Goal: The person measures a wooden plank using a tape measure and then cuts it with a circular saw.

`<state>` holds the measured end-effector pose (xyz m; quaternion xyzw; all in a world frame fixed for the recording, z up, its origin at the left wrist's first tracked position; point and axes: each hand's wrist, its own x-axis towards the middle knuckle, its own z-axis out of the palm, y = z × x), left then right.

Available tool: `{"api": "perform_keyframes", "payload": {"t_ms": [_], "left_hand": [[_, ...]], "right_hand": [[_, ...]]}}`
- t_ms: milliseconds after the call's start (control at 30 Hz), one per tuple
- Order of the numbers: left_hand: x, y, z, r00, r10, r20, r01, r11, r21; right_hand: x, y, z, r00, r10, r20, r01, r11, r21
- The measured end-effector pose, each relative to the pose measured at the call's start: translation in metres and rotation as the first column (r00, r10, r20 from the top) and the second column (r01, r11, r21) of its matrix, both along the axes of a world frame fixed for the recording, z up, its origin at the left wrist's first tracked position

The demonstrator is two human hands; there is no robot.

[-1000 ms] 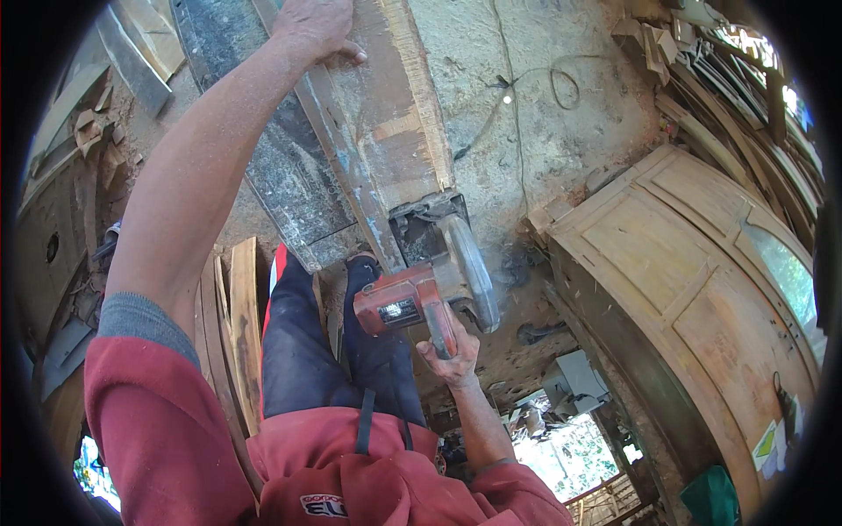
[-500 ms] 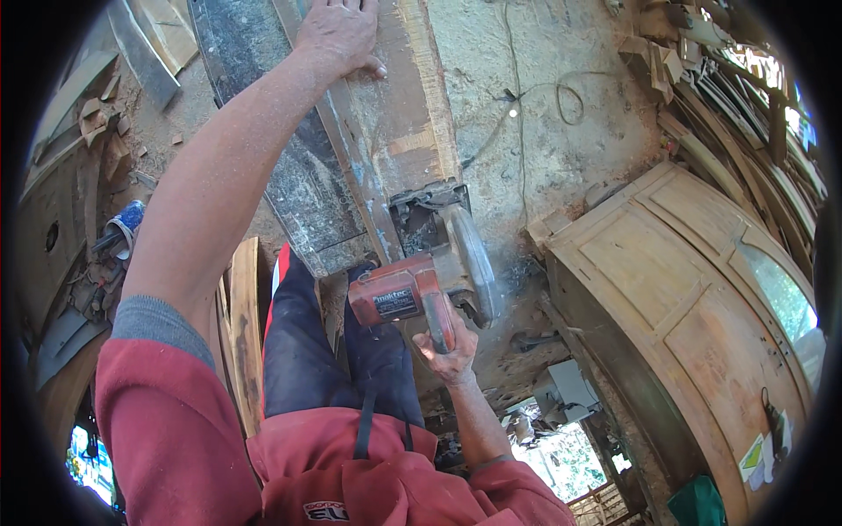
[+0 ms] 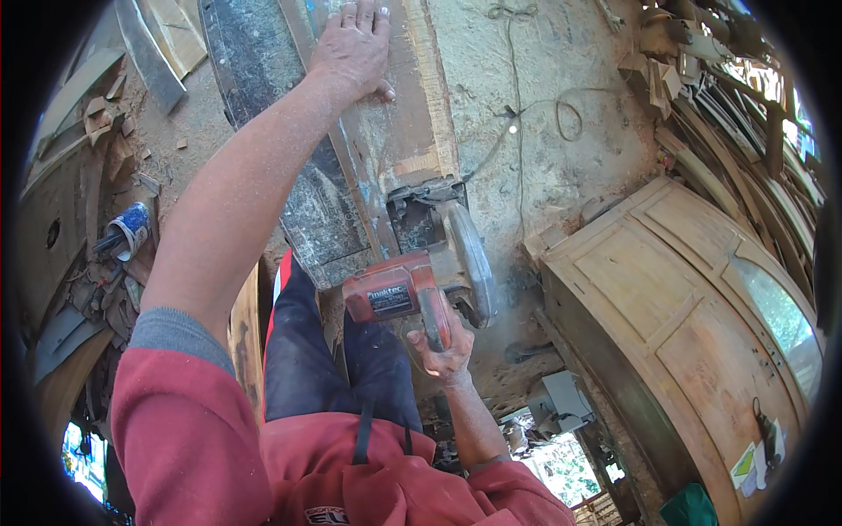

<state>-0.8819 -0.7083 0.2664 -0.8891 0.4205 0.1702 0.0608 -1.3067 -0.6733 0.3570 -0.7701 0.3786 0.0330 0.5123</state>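
My right hand [image 3: 445, 347] is wrapped round the rear handle of a red circular saw [image 3: 384, 289] with a grey metal blade guard. The saw's base plate rests at the near end of a long brown wooden board [image 3: 410, 105] with a pale, rough strip along its right edge. Pale dust hangs beside the guard; the blade itself is hidden. Farther up the board, my left hand [image 3: 351, 60] lies flat with its fingers stretched out, holding nothing. Under and left of the board is a dark, stained bench top [image 3: 320, 215].
A wooden cabinet door panel [image 3: 631, 289] stands at right, below stacked timber [image 3: 745, 114]. A cord [image 3: 517, 158] trails over the dusty floor. At left are a blue-and-white tub [image 3: 130, 230], wood offcuts [image 3: 101, 118] and loose planks [image 3: 149, 57].
The saw has advanced slightly up the board, away from me, closer to the pale patch. My left hand stays flat on the board. The whole view has shifted a little.
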Motion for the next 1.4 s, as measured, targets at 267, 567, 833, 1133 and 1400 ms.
{"api": "perform_keyframes", "payload": {"t_ms": [267,567,833,1133,1400], "left_hand": [[-0.005,-0.004,-0.008,0.992,0.010,0.125,-0.012,1.000,0.015],[-0.006,-0.005,-0.008,0.992,-0.014,0.129,0.011,1.000,0.028],[-0.004,-0.005,-0.005,0.996,-0.004,0.094,0.000,0.999,0.042],[0.000,-0.003,-0.007,0.995,-0.013,0.098,0.012,1.000,0.011],[0.005,-0.003,0.002,0.991,-0.100,0.093,0.099,0.995,0.009]], "right_hand": [[0.028,-0.006,0.005,1.000,-0.019,0.005,0.019,0.999,0.036],[0.058,-0.014,0.011,0.998,-0.038,0.051,0.034,0.997,0.070],[0.084,-0.019,0.011,0.992,0.008,0.123,-0.005,1.000,-0.022],[0.101,-0.021,0.002,0.980,0.016,0.201,-0.003,0.998,-0.066],[0.124,-0.028,0.007,0.991,0.014,0.133,-0.010,0.999,-0.031]]}}
